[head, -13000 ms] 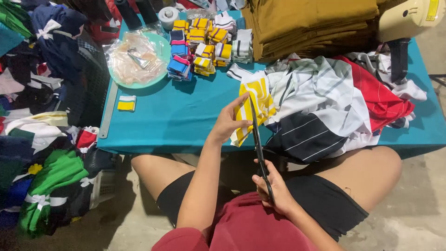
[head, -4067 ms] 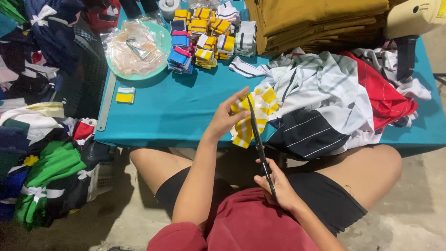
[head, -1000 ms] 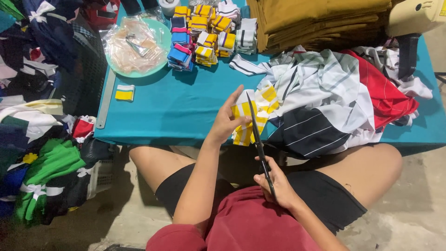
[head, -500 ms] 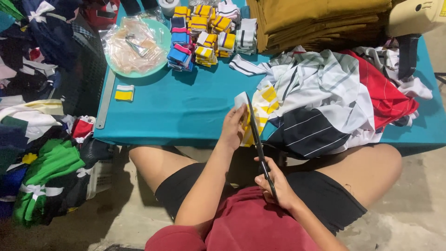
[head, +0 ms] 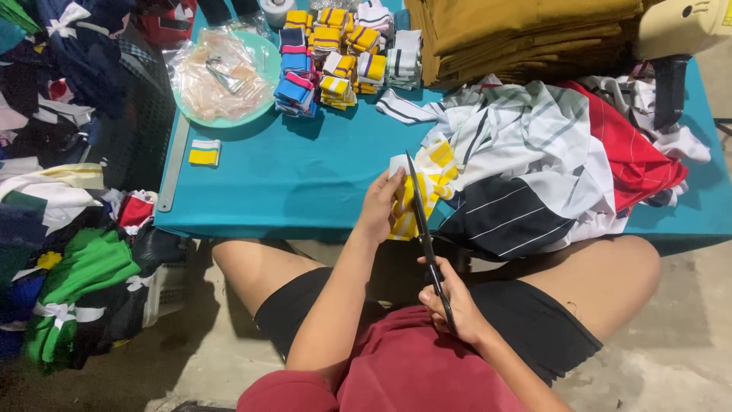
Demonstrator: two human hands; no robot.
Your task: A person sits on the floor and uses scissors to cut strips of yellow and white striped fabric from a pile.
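My left hand (head: 381, 202) grips a yellow-and-white striped fabric strip (head: 436, 164) at the front edge of the teal table (head: 305, 183). My right hand (head: 450, 301) holds long black scissors (head: 423, 225) by the handles above my lap. Their blades point away from me and run along the strip just right of my left fingers. I cannot tell whether the blades are apart.
A heap of striped white, black and red garments (head: 549, 160) lies to the right. Folded colour-striped bands (head: 335, 53), a green plate with plastic bags (head: 221, 76) and mustard cloth (head: 518, 30) fill the back. One small yellow-white piece (head: 203, 152) lies at left. Bundled clothes (head: 69, 282) crowd the floor.
My left hand has closed on the strip and shifted slightly along it; the scissors stay roughly in place beside it. The strip's white end now stands up above my fingers.
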